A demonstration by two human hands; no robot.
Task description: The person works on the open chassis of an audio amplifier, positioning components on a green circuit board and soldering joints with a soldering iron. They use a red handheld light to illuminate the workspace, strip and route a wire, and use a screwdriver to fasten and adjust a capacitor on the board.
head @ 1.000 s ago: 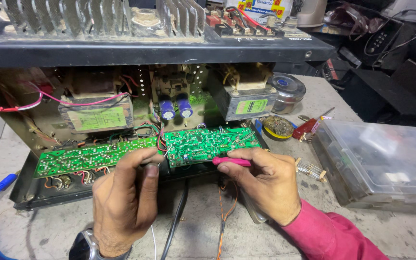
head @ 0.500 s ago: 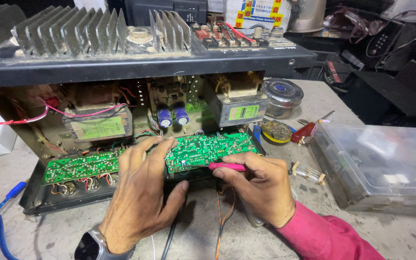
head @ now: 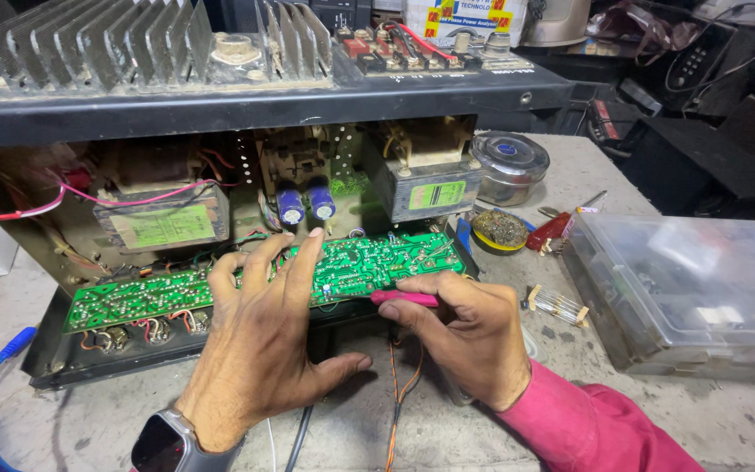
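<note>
Fingers: left hand (head: 259, 350) spread on green circuit board (head: 342, 267); right hand (head: 469, 336) clamped on pink tool (head: 404, 298).
Risk: tool tip, at 3 o'clock of left fingers, may slip and bridge solder joints.

I saw the green circuit board (head: 356, 267) as glossy lacquered laminate dotted with dull solder points. Above it, the heat sink fins (head: 89, 44) were matt grey metal under dust. My right hand (head: 469, 336) pinched a smooth pink plastic tool (head: 404, 298) at the board's front edge. Right of the board, the storage box (head: 683, 297) was cloudy clear plastic and the round tin (head: 509, 162) shiny metal. The bench top (head: 727, 411) looked rough, stained and gritty. My sleeve (head: 596, 428) was soft magenta cloth.
</note>
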